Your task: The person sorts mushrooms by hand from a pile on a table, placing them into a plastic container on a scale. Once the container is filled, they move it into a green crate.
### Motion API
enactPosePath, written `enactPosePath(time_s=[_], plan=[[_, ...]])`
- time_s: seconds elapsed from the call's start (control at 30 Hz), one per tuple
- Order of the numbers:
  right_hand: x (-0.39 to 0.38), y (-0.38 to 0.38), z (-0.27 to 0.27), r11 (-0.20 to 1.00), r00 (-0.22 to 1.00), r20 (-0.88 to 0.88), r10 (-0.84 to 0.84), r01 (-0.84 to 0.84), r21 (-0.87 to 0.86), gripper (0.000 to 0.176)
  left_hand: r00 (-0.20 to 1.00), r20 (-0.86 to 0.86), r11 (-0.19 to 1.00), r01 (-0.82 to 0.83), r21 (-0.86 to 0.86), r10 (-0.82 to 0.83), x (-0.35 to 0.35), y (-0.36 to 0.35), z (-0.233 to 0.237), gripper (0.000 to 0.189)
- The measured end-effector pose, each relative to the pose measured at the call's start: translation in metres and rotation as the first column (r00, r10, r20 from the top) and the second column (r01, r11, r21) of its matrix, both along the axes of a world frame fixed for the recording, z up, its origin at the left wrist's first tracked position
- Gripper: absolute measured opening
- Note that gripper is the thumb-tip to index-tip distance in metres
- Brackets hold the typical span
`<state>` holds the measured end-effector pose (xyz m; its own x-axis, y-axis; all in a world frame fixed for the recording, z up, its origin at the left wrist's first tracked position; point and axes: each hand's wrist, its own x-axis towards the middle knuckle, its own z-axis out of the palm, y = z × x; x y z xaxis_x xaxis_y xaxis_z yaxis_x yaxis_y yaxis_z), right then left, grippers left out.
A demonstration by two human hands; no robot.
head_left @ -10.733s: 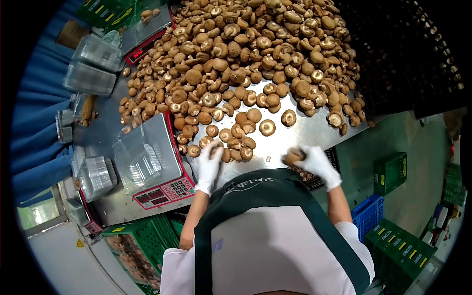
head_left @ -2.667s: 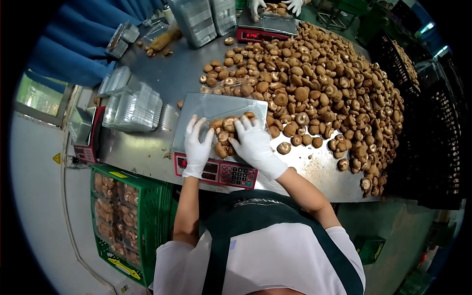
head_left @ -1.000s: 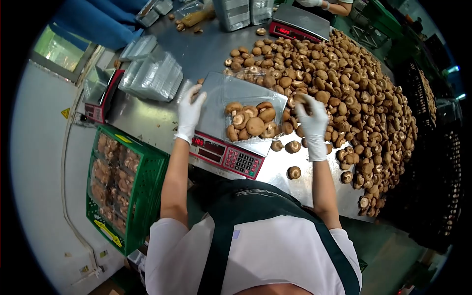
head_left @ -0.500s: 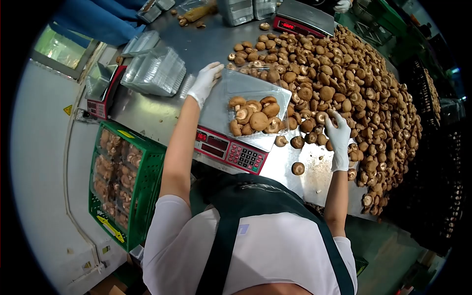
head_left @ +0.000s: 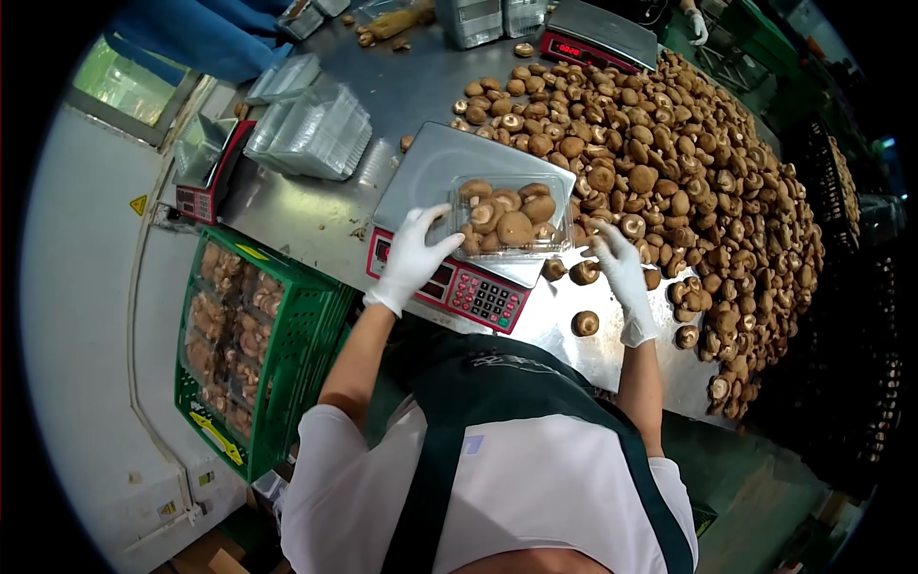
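A clear plastic box of brown mushrooms (head_left: 513, 228) rests on the steel plate of a red scale (head_left: 483, 297), its lid apparently folded over the top. My left hand (head_left: 418, 253), in a white glove, is at the box's left edge with thumb and fingers apart. At the box's right side, my gloved right hand (head_left: 615, 273) has its fingers spread and bent beside loose mushrooms. Whether either hand touches the box is hard to tell. A big heap of mushrooms (head_left: 679, 201) lies to the right, with a single mushroom (head_left: 585, 323) near the front edge.
Stacked empty boxes (head_left: 314, 132) stand at the left, more (head_left: 469, 21) at the back. A second scale (head_left: 598, 38) is behind the heap, another (head_left: 212, 172) far left. A green crate (head_left: 273, 383) holds packed boxes. Another person's gloved hand (head_left: 699, 27) shows top right.
My left hand has moved from the scale's upper left corner down to the box. My right hand has come left from the heap. The box's lid has swung down from its raised position.
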<state>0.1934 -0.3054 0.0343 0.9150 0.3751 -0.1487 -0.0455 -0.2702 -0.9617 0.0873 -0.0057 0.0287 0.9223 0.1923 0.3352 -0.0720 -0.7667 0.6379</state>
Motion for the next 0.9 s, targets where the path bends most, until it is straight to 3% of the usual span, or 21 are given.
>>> enactPosePath(time_s=[0.03,0.07,0.1,0.13,0.17,0.2,0.27,0.33,0.47,0.53,0.57,0.6,0.63,0.67,0.73,0.77,0.8,0.87,0.9], plan=[[-0.001,0.006,-0.002,0.998,0.998,-0.070,0.011,-0.015,-0.058,0.040,0.997,-0.019,0.990,-0.083,-0.111,0.081,-0.004,-0.005,-0.013,0.041],[-0.002,0.012,-0.006,0.993,0.990,-0.142,0.015,-0.032,-0.115,0.036,0.997,-0.018,0.991,-0.071,-0.116,0.070,-0.010,-0.005,-0.022,0.041],[-0.005,0.017,-0.007,0.995,0.987,-0.162,0.018,-0.034,-0.094,0.032,0.965,-0.258,0.889,-0.165,-0.427,0.055,-0.013,-0.008,-0.015,0.041],[-0.007,0.020,-0.009,0.997,0.984,-0.178,0.022,-0.036,-0.075,0.027,0.883,-0.467,0.688,-0.312,-0.655,-0.044,-0.015,-0.011,-0.011,0.040],[-0.007,0.022,-0.018,0.999,0.976,-0.218,0.017,-0.007,0.046,0.020,0.856,-0.500,0.586,-0.341,-0.735,-0.130,-0.015,-0.012,-0.013,0.032],[-0.009,0.024,-0.010,0.995,0.959,-0.282,0.018,0.010,0.097,0.015,0.860,-0.491,0.583,-0.328,-0.743,-0.141,-0.015,-0.016,-0.015,0.032],[-0.007,0.023,-0.011,0.988,0.947,-0.318,0.048,0.001,0.153,0.011,0.919,-0.373,0.448,-0.283,-0.848,-0.126,-0.015,-0.021,-0.016,0.023],[-0.008,0.024,-0.021,0.982,0.960,-0.280,0.034,0.020,0.188,0.008,0.930,-0.343,0.415,-0.262,-0.871,-0.132,-0.013,-0.021,-0.022,0.017],[-0.017,0.025,-0.028,0.982,0.980,-0.196,-0.027,0.063,0.176,0.010,0.952,-0.294,0.490,-0.216,-0.845,-0.088,-0.017,-0.025,-0.028,0.016],[-0.027,0.023,-0.032,0.983,0.998,-0.020,-0.054,0.056,0.173,0.012,0.960,-0.272,0.535,-0.196,-0.822,-0.066,-0.023,-0.026,-0.035,0.016],[-0.032,0.019,-0.038,0.997,0.996,0.065,-0.053,0.049,0.067,0.015,0.963,-0.258,0.608,-0.162,-0.777,-0.074,-0.026,-0.025,-0.041,0.018],[-0.036,0.018,-0.035,0.997,0.996,0.068,-0.052,0.047,0.069,0.015,0.966,-0.246,0.676,-0.126,-0.726,-0.084,-0.028,-0.022,-0.042,0.020],[-0.041,0.017,-0.031,0.999,0.970,0.243,-0.005,-0.004,0.035,0.016,0.960,-0.259,0.763,-0.093,-0.640,-0.101,-0.032,-0.017,-0.041,0.029],[-0.045,0.015,-0.026,0.999,0.912,0.407,0.049,-0.049,-0.009,0.018,0.960,-0.263,0.761,-0.096,-0.641,-0.100,-0.035,-0.017,-0.041,0.029],[-0.041,0.014,-0.022,0.994,0.665,0.739,0.108,-0.057,-0.094,0.023,0.996,-0.043,0.950,0.063,-0.307,-0.080,-0.044,-0.019,-0.019,0.039],[-0.043,0.015,-0.019,0.992,0.629,0.767,0.122,-0.045,-0.121,0.025,0.993,0.041,0.970,0.117,-0.211,-0.110,-0.046,-0.019,-0.009,0.045],[-0.045,0.018,-0.010,0.988,0.592,0.794,0.139,-0.034,-0.148,0.027,0.995,0.074,0.912,0.093,-0.399,-0.069,-0.037,-0.018,-0.018,0.038],[-0.046,0.022,-0.004,0.981,0.441,0.880,0.176,-0.007,-0.192,0.030,0.984,0.158,0.994,0.089,-0.057,-0.079,-0.048,-0.009,-0.026,0.031],[-0.047,0.026,-0.002,0.984,0.406,0.900,0.161,0.001,-0.176,0.031,0.986,0.151,0.995,0.077,-0.060,-0.067,-0.050,-0.006,-0.028,0.031]])
